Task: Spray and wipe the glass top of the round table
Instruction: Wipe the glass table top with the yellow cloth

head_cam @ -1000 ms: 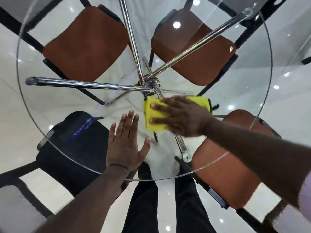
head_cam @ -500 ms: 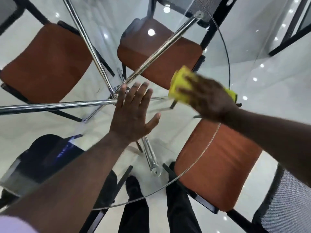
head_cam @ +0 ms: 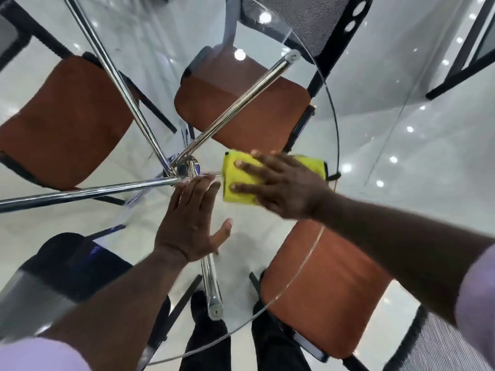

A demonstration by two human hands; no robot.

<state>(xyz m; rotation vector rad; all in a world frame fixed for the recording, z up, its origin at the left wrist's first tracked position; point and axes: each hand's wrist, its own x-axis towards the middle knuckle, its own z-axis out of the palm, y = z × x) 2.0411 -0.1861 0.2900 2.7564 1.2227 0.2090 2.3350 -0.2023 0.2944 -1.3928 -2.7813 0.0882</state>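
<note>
Head view: right hand (head_cam: 284, 188), fingers flat, presses yellow cloth (head_cam: 238, 178) onto glass surface (head_cam: 338, 145) just right of chrome hub (head_cam: 184, 167). Left hand (head_cam: 190, 223), released and flat, braces just below hub. Best: even pressure, overlapping strokes.

Pale lilac left sleeve (head_cam: 40, 354), right sleeve (head_cam: 479, 303); black trousers (head_cam: 207, 346); dark shoe (head_cam: 199, 299); left hand (head_cam: 187, 226), right hand (head_cam: 289, 188) bare.

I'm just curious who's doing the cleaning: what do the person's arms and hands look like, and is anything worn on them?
Both hands are bare, the left hand and the right hand, with no gloves. The sleeves sit well back from the wrists: a pale lilac left sleeve and a matching right sleeve show only near the picture's edges.
</note>
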